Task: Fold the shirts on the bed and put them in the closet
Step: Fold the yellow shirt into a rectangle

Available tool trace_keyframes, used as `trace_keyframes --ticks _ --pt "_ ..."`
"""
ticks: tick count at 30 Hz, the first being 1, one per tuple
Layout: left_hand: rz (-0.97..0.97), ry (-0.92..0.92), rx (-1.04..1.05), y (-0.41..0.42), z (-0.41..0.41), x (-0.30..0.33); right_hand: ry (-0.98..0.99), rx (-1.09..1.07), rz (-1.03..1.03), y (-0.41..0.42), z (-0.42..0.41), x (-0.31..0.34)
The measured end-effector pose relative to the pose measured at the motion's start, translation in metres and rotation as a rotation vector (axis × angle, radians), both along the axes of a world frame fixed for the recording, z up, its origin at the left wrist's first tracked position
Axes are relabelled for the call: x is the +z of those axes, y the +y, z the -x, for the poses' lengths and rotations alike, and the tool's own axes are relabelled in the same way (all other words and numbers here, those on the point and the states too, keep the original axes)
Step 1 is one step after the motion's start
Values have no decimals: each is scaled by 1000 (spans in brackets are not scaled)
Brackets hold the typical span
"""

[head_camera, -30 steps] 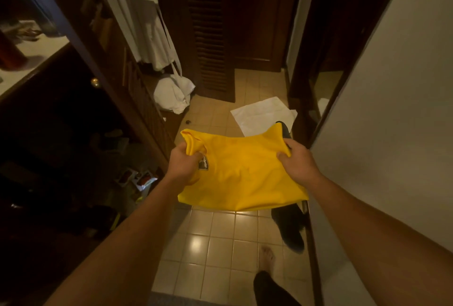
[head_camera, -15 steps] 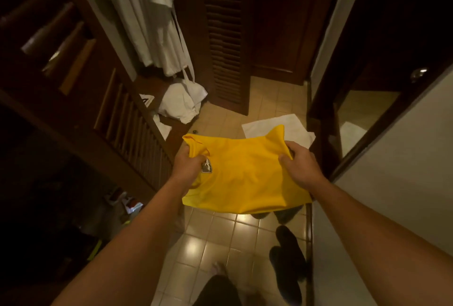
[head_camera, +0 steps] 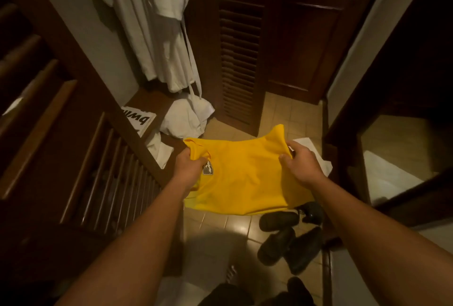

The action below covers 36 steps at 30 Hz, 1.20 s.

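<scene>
A folded yellow shirt (head_camera: 245, 175) with a small dark badge hangs flat between my hands, above the tiled floor. My left hand (head_camera: 190, 170) grips its left edge near the collar. My right hand (head_camera: 300, 164) pinches the right edge, thumb on top. The open closet (head_camera: 81, 99) with dark wooden frames and a slatted rack is to the left, right beside the shirt's left edge. On its shelf lies a folded white shirt with black letters (head_camera: 138, 119).
White robes (head_camera: 157, 23) hang in the closet and a white bundle (head_camera: 187, 116) lies below them. A louvred door (head_camera: 241, 55) stands ahead. Black shoes (head_camera: 291, 237) and a white cloth (head_camera: 316, 158) lie on the floor. A dark door frame (head_camera: 348, 148) is on the right.
I have walked forward toward the closet with the shirt still held in both hands. The closet shelf and robes have come closer, and the shoes now lie below the shirt.
</scene>
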<state>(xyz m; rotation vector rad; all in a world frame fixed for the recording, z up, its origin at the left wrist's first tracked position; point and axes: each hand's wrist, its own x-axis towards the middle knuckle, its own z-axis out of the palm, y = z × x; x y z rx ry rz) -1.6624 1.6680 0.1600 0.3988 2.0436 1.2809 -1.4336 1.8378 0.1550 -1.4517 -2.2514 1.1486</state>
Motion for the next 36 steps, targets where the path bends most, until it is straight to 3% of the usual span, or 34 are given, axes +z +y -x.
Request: trace_keyframes --ticks 19,36 --pt "-17 -9 224 98 158 26 42 259 -19 142 207 20" --pt "80 -3 652 265 266 5 25 634 37 366 421 -5"
